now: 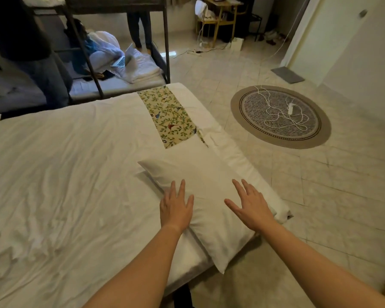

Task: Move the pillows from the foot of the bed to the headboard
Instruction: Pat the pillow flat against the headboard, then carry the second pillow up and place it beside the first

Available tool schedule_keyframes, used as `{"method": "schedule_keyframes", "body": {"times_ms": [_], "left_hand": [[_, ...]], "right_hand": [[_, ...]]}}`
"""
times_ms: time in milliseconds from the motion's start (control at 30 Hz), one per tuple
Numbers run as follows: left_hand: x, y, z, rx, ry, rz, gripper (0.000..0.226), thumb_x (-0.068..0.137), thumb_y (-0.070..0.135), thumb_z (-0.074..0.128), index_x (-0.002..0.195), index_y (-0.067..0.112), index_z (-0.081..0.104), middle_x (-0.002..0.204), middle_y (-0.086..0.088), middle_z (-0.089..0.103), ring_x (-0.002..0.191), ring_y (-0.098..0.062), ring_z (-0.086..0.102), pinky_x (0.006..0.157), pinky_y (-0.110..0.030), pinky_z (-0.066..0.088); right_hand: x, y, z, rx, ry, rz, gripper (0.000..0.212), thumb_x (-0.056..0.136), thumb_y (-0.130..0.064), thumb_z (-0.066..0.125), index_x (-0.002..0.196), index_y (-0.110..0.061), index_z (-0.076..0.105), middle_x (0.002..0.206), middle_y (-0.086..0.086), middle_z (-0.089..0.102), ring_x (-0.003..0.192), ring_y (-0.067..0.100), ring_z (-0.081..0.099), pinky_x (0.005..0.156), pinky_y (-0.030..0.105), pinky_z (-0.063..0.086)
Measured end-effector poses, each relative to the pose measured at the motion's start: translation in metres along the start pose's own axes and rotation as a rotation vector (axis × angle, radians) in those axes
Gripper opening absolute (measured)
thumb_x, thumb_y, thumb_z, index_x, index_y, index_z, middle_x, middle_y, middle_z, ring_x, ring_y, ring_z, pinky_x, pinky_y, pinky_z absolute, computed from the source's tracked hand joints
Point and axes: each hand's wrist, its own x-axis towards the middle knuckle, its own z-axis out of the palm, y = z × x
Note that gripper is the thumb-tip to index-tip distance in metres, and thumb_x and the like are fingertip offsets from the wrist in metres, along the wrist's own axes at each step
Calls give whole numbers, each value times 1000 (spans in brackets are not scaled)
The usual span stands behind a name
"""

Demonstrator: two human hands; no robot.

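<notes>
A white pillow [209, 185] lies along the right edge of the bed [65, 174], one corner hanging past the mattress. Another white pillow [238, 156] seems to lie under and beyond it, towards the floral runner [171, 116]. My left hand [176, 207] rests flat on the near left part of the top pillow, fingers straight. Over the pillow's right side my right hand [251, 205] is spread open, touching or just above it; I cannot tell which. Neither hand holds anything.
A tiled floor lies to the right with a round rug [253, 134] carrying a tangled white cable and power strip [290, 108]. A metal bunk bed [125, 63] stands beyond the bed, with a person sitting by a laptop [123, 58]. Another person stands farther back.
</notes>
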Motion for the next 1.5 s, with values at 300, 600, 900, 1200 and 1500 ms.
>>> {"method": "schedule_keyframes", "body": {"times_ms": [300, 600, 900, 1200, 1500], "left_hand": [[78, 41, 18, 0, 10, -90, 66, 111, 60, 26, 170, 43, 2, 180, 6, -2, 166, -24, 1, 133, -46, 11], [119, 82, 69, -34, 119, -369, 66, 111, 59, 26, 171, 42, 4, 180, 5, 0, 165, -25, 4, 133, -45, 14], [128, 114, 124, -98, 146, -584, 66, 110, 59, 32, 170, 45, 7, 180, 5, 0, 165, -25, 5, 132, -45, 15], [175, 77, 168, -183, 155, -674, 67, 109, 60, 37, 169, 47, 10, 180, 3, 4, 164, -29, 7, 131, -50, 20], [204, 22, 212, -212, 155, -799, 72, 105, 66, 41, 168, 51, 10, 179, -1, 10, 161, -35, 16, 129, -48, 21]], "right_hand": [[104, 28, -17, 24, -30, -53, 81, 104, -73, 34, 172, -36, 8, 179, 5, 10, 164, 27, 12, 131, 49, 14], [222, 85, -16, 8, -212, -271, 82, 104, -73, 36, 171, -37, 8, 179, 5, 8, 163, 33, 12, 132, 46, 13], [297, 124, -4, -18, -338, -373, 83, 102, -76, 39, 170, -42, 9, 179, 5, 8, 162, 37, 17, 131, 49, 19], [352, 129, 41, 9, -355, -347, 84, 99, -76, 44, 170, -44, 12, 179, 8, 12, 159, 40, 23, 128, 51, 24], [397, 133, 97, 78, -375, -267, 85, 96, -82, 43, 168, -51, 9, 179, 8, 9, 160, 37, 21, 129, 52, 24]]}}
